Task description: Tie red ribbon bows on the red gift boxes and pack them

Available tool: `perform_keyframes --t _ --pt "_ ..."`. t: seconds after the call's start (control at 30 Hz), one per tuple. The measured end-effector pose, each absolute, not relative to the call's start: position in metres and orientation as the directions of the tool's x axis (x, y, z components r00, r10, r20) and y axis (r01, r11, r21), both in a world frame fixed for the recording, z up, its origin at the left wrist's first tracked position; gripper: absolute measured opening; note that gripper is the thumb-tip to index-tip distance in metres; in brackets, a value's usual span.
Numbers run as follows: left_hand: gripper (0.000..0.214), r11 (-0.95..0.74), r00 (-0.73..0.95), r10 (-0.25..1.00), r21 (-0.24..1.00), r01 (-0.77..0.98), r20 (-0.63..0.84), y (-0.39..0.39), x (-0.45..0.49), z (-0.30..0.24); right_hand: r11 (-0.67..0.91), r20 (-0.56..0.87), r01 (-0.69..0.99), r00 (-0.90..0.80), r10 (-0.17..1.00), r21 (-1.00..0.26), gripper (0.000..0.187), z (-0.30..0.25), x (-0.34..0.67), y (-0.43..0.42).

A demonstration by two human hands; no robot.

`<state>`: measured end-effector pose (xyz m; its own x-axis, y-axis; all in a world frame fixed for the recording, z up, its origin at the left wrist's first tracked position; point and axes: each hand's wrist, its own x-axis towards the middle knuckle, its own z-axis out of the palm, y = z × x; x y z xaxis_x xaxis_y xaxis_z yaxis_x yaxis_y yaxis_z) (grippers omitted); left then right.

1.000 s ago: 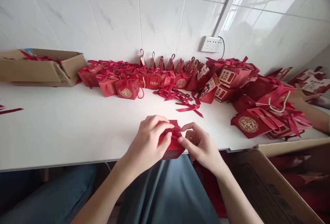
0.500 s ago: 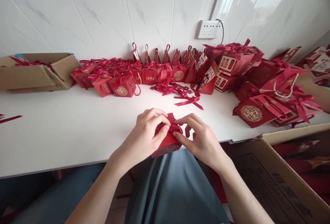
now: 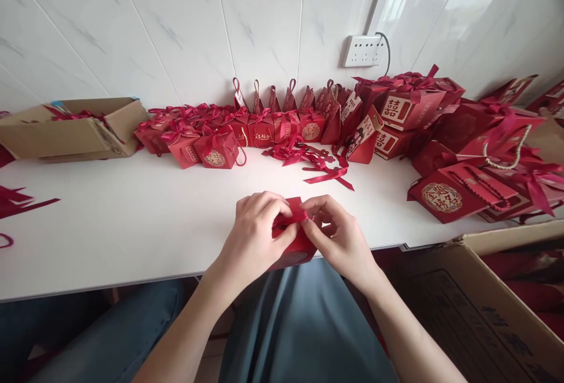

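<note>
A small red gift box rests at the near edge of the white table, with a red ribbon across its top. My left hand is closed round the box's left side, thumb and fingers pinching the ribbon. My right hand is closed on the ribbon from the right, fingertips meeting the left hand's over the box top. Most of the box is hidden behind both hands.
A row of finished red boxes with bows lines the wall, loose ribbons in front. Larger red bags pile at the right. A cardboard box sits far left, another near right. Ribbon scraps lie at the left edge.
My fingers have shifted on the ribbon over the box top and both hands stay on it. The camera view moved slightly; the box remains at the table edge.
</note>
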<state>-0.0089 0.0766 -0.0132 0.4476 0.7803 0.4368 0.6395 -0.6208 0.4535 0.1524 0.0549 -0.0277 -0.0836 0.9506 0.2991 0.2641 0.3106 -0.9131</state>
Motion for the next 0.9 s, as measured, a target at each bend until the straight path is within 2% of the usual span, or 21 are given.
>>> perform_keyframes --t 0.13,0.3,0.53,0.67,0.9 --pt "0.009 -0.61 0.423 0.787 0.469 0.638 0.449 0.0753 -0.0088 -0.0147 0.374 0.373 0.332 -0.069 0.925 -0.866 0.019 -0.0304 0.1504 0.0529" --pt "0.009 -0.625 0.456 0.78 0.499 0.601 0.428 0.0742 -0.0083 -0.0112 0.429 0.437 0.413 -0.081 0.896 -0.803 0.006 -0.0311 0.1564 0.0543" --pt "0.007 -0.597 0.42 0.802 0.557 0.577 0.424 0.0746 -0.0115 -0.0067 0.425 0.458 0.436 -0.035 0.889 -0.793 0.007 -0.0342 0.1565 0.0541" --pt "0.008 -0.601 0.401 0.798 0.553 0.577 0.449 0.0767 -0.0111 -0.0072 0.408 0.442 0.457 -0.035 0.896 -0.79 0.01 -0.0348 0.1547 0.0521" --pt "0.011 -0.627 0.395 0.772 0.491 0.605 0.498 0.0733 -0.0073 -0.0106 0.44 0.503 0.492 -0.007 0.864 -0.751 0.011 -0.0338 0.1506 0.0485"
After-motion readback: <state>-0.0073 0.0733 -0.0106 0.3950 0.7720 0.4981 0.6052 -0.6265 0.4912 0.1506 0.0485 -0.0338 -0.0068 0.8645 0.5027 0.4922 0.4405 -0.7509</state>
